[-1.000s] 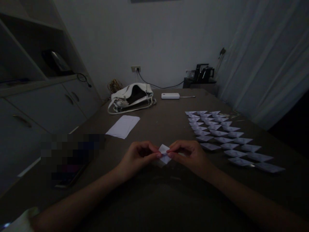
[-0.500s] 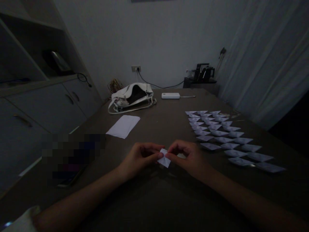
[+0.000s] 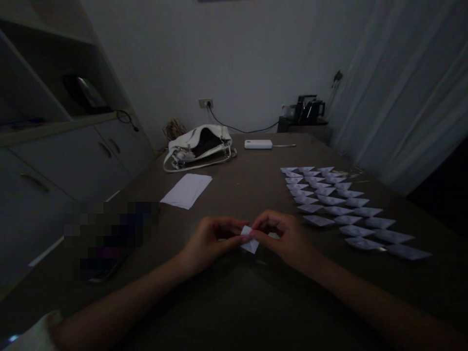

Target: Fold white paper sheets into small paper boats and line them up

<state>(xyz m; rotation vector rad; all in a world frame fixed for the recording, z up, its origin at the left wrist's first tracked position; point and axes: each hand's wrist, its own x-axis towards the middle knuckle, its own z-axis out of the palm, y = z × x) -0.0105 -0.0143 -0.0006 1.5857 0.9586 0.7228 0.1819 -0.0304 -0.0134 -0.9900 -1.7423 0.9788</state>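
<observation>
A small folded piece of white paper [image 3: 250, 245], diamond-shaped, is pinched between both hands low over the table, near the middle of the head view. My left hand [image 3: 215, 239] grips its left side, thumb on the near face and fingers behind. On the opposite edge, my right hand [image 3: 280, 234] is closed with thumb and index finger on the paper's upper right. Both thumb tips almost meet at its centre, covering part of the folds. To the right, several folded paper boats [image 3: 331, 200] stand in slanting rows.
A stack of white paper sheets [image 3: 188, 190] lies left of centre. Behind it sits a white handbag [image 3: 201, 144]; a white device with a short cable [image 3: 258, 144] rests at the back. A pixelated dark object [image 3: 113, 243] is at left. Cabinets [image 3: 51, 165] flank the table.
My left thumb has slid slightly right across the paper, closer to the right thumb. Both hands keep hold of the paper, and the other things stay put.
</observation>
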